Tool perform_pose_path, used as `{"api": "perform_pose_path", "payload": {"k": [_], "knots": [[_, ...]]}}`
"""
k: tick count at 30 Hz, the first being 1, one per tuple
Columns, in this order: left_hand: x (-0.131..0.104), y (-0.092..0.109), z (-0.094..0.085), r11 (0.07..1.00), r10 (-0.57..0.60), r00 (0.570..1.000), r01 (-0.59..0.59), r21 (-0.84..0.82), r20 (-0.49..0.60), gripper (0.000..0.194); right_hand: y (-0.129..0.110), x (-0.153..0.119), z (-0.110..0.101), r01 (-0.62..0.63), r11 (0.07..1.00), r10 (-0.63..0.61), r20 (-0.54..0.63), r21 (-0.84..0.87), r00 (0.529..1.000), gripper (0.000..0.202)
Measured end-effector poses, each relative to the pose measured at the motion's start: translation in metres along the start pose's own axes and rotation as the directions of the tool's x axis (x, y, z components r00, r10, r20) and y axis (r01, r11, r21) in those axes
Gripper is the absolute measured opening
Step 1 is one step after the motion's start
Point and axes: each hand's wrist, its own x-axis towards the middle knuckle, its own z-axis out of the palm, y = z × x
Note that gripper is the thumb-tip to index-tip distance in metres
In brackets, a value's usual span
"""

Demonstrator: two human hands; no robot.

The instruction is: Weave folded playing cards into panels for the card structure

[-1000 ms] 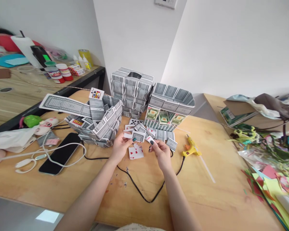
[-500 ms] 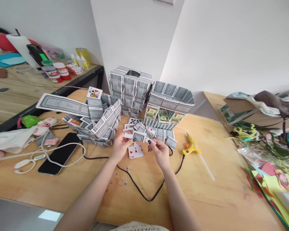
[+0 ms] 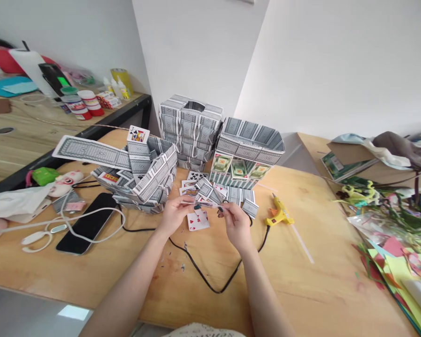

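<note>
Between my left hand (image 3: 174,216) and my right hand (image 3: 237,224), a playing card (image 3: 207,204) is pinched at its two ends, seen almost edge-on. Below it on the table lies a heart card (image 3: 198,221), face up. Behind my hands is a loose pile of playing cards (image 3: 205,188), some face up and some face down. To the left stands a boxy build of folded cards (image 3: 154,175) with a long card strip (image 3: 91,150) lying across it. Farther back are a tall card build (image 3: 191,128) and an open card box (image 3: 247,147) with green panels.
A yellow glue gun (image 3: 279,211) lies on the right, its black cable (image 3: 210,286) looping in front of my hands. On the left are a phone (image 3: 86,224), a white cord (image 3: 105,238) and a pink pig toy (image 3: 66,183). Coloured paper scraps (image 3: 396,267) crowd the right edge.
The card between my hands has turned from showing its patterned back to nearly edge-on. Both hands have stayed in about the same place.
</note>
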Motion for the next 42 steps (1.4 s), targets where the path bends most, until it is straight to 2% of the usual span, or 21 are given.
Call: {"api": "perform_pose_path", "payload": {"k": [4, 7, 31, 37, 42], "knots": [[0.0, 0.005, -0.004, 0.993, 0.113, 0.992, -0.115, 0.035, 0.056, 0.012, -0.011, 0.0, -0.006, 0.098, 0.994, -0.098, 0.002, -0.053, 0.995, 0.019], [0.0, 0.007, -0.005, 0.986, 0.154, 0.984, -0.159, 0.051, 0.087, 0.006, -0.013, -0.001, -0.006, 0.134, 0.989, -0.134, 0.014, -0.054, 0.991, 0.02], [-0.003, 0.011, -0.006, 0.985, 0.164, 0.984, -0.168, 0.049, 0.064, 0.005, -0.009, -0.003, -0.003, 0.292, 0.934, -0.284, 0.071, -0.207, 0.956, 0.022], [-0.003, 0.009, -0.006, 0.991, 0.105, 0.994, -0.108, 0.081, 0.038, 0.006, -0.006, -0.004, -0.003, 0.299, 0.918, -0.283, 0.098, -0.262, 0.954, 0.023], [-0.002, 0.001, -0.002, 0.996, -0.041, 0.999, 0.04, -0.082, -0.014, 0.018, -0.004, -0.004, -0.001, 0.223, 0.938, -0.181, 0.174, -0.264, 0.968, 0.024]]}}
